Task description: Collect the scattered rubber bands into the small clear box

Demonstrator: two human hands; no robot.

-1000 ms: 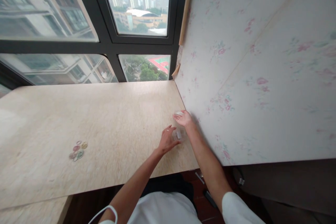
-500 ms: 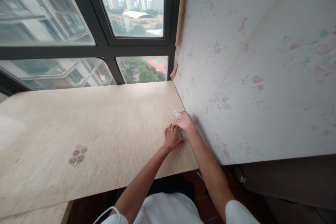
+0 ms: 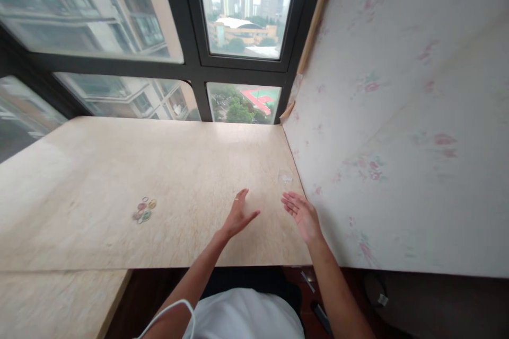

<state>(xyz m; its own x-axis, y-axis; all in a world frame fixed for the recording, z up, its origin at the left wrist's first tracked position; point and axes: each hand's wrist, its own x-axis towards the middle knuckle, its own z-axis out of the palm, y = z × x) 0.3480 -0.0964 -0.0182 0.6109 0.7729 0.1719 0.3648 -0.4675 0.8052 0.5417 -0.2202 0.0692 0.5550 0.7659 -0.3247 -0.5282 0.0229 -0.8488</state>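
My left hand (image 3: 237, 215) hovers over the stone-patterned sill, thumb and fingers apart, holding nothing. A ring shows on one of its fingers. Over to the right, near the wall, my right hand (image 3: 302, 214) is open with its fingers stretched out and nothing in it. Just beyond its fingertips lies a small clear plastic item (image 3: 285, 177); its exact kind is too faint to make out. A cluster of several small coloured rings (image 3: 143, 210), pink, green, yellowish and pale, lies flat farther left, well apart from both hands.
The broad beige sill (image 3: 191, 164) runs up to dark window frames (image 3: 238, 65). On the right stands a wall with flowered paper (image 3: 374, 169), its edge trim (image 3: 314, 21) peeling near the corner. A white cable (image 3: 186, 304) loops by my left arm.
My hands have come away from the clear plastic item and moved apart, the left one to the left. The item now lies free on the sill. The camera view has turned left.
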